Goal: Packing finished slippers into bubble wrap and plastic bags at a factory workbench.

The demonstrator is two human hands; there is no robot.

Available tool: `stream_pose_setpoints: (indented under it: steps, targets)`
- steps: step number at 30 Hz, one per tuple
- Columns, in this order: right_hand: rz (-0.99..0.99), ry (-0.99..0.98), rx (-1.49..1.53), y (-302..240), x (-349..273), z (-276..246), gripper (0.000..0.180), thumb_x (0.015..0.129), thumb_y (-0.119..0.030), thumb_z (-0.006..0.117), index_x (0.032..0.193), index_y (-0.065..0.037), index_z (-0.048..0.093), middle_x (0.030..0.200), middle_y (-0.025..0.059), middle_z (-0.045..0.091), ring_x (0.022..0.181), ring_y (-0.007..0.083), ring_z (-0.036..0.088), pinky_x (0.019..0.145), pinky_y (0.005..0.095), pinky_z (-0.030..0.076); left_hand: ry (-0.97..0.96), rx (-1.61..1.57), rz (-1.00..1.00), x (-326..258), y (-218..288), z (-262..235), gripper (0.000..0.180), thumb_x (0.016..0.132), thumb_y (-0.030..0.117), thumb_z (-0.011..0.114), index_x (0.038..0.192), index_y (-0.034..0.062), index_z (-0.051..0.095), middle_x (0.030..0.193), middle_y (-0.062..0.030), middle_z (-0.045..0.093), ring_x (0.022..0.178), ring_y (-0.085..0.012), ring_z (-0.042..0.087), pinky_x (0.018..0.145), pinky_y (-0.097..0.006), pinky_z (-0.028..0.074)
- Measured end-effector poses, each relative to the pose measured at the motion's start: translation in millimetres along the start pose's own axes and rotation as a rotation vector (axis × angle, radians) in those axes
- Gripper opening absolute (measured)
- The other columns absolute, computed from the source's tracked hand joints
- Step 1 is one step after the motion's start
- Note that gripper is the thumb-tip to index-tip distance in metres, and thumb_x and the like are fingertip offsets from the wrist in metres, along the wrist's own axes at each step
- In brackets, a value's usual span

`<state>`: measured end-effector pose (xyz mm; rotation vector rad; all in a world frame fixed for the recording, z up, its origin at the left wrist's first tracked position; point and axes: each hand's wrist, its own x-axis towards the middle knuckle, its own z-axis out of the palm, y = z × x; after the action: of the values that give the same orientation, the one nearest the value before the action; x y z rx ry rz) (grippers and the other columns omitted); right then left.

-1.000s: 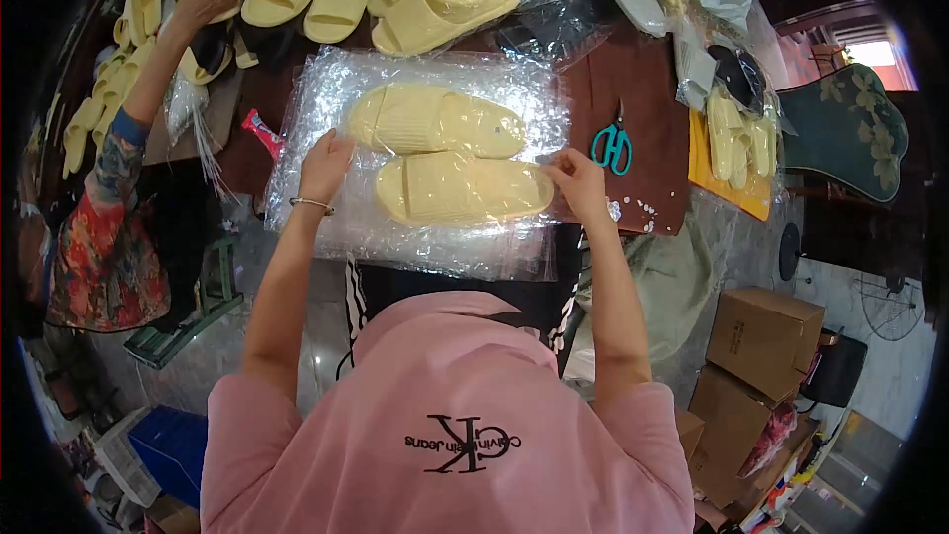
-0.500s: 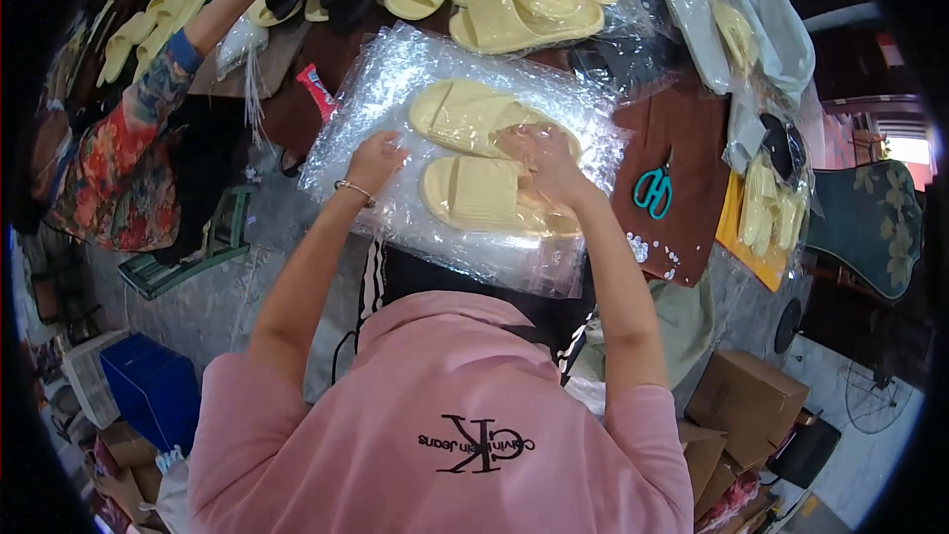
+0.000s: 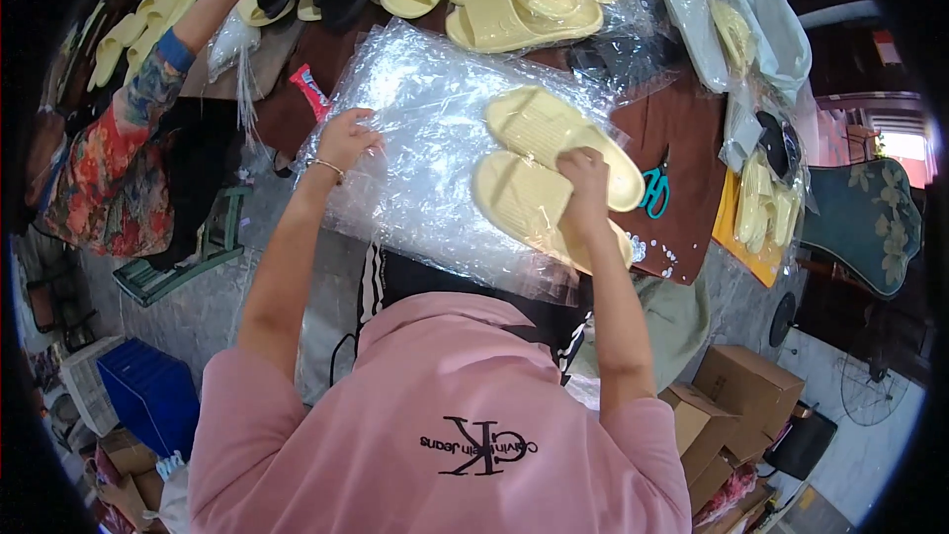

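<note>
A person in a pink shirt works at a brown-covered table, a loose stack of clear plastic bags filling the centre of the frame. The stack's upper edge runs just below a pile of pale yellow slippers along the top; its lower edge hangs over the table's near side above the person's lap. Bare film stretches from the left hand to mid-frame, leaving broad room there, while the right side is tighter: teal-handled scissors lie near the heel of one slipper, and white scraps dot the table beside the other. The pair of yellow slippers sits right of centre, over the stack's right part, toes angled to the upper left and heels to the lower right. The right hand is directly above the pair, fingers curled down and closed on the inner edges where the two meet. The left hand, well apart from the slippers, rests at the stack's left edge with fingers half bent; whether it pinches film cannot be told. A red packet lies just beyond it, upper left.
</note>
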<state>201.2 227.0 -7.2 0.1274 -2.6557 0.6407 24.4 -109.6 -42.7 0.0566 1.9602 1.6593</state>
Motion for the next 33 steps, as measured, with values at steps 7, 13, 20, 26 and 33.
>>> stream_pose_setpoints:
  steps: [7, 13, 20, 26, 33]
  targets:
    - [1.079, 0.654, 0.767, 64, -82, -96, 0.027, 0.08, -0.022, 0.047, 0.098, -0.004, 0.056, 0.095, 0.01, 0.058, 0.094, 0.0227, 0.051, 0.081, 0.0348, 0.04, -0.054, 0.012, 0.015, 13, 1, 11, 0.038, 0.076, -0.002, 0.059, 0.111, -0.0021, 0.047, 0.075, -0.0121, 0.061, 0.064, -0.0143, 0.06, 0.054, -0.022, 0.048]
    - [0.97, 0.7, 1.071, -44, 19, -154, 0.039, 0.087, -0.03, 0.038, 0.116, -0.005, 0.048, 0.108, 0.012, 0.056, 0.089, 0.0221, 0.06, 0.072, 0.0313, 0.051, -0.08, 0.031, 0.041, 18, 5, 19, 0.039, 0.075, -0.003, 0.059, 0.111, -0.0019, 0.047, 0.075, -0.0124, 0.061, 0.064, -0.0142, 0.06, 0.053, -0.022, 0.048]
    - [0.697, 0.145, 0.864, -75, 56, 10, 0.034, 0.086, -0.025, 0.039, 0.107, 0.0, 0.048, 0.103, 0.0101, 0.049, 0.098, 0.0229, 0.045, 0.088, 0.0325, 0.033, -0.257, 0.331, 0.292, 18, -29, -21, 0.042, 0.076, 0.01, 0.058, 0.117, 0.0038, 0.046, 0.079, -0.0108, 0.062, 0.069, -0.0178, 0.06, 0.064, -0.03, 0.05]
    - [0.957, 0.286, 1.055, 16, -40, 86, 0.043, 0.09, -0.028, 0.03, 0.123, -0.001, 0.039, 0.114, 0.0137, 0.046, 0.1, 0.0229, 0.047, 0.087, 0.034, 0.038, -0.034, 0.687, 0.153, -35, 21, 57, 0.077, 0.072, 0.036, 0.063, 0.133, 0.0106, 0.024, 0.108, -0.0238, 0.053, 0.097, -0.0392, 0.051, 0.086, -0.043, 0.039]
    - [0.914, 0.266, 1.087, -25, -3, 67, 0.037, 0.085, -0.013, 0.042, 0.114, 0.01, 0.042, 0.113, 0.0199, 0.045, 0.102, 0.0283, 0.043, 0.089, 0.0338, 0.034, 0.03, 0.763, 0.006, -74, 42, 50, 0.06, 0.073, 0.005, 0.051, 0.13, 0.0133, 0.033, 0.091, -0.0196, 0.058, 0.088, -0.0339, 0.056, 0.077, -0.042, 0.043]
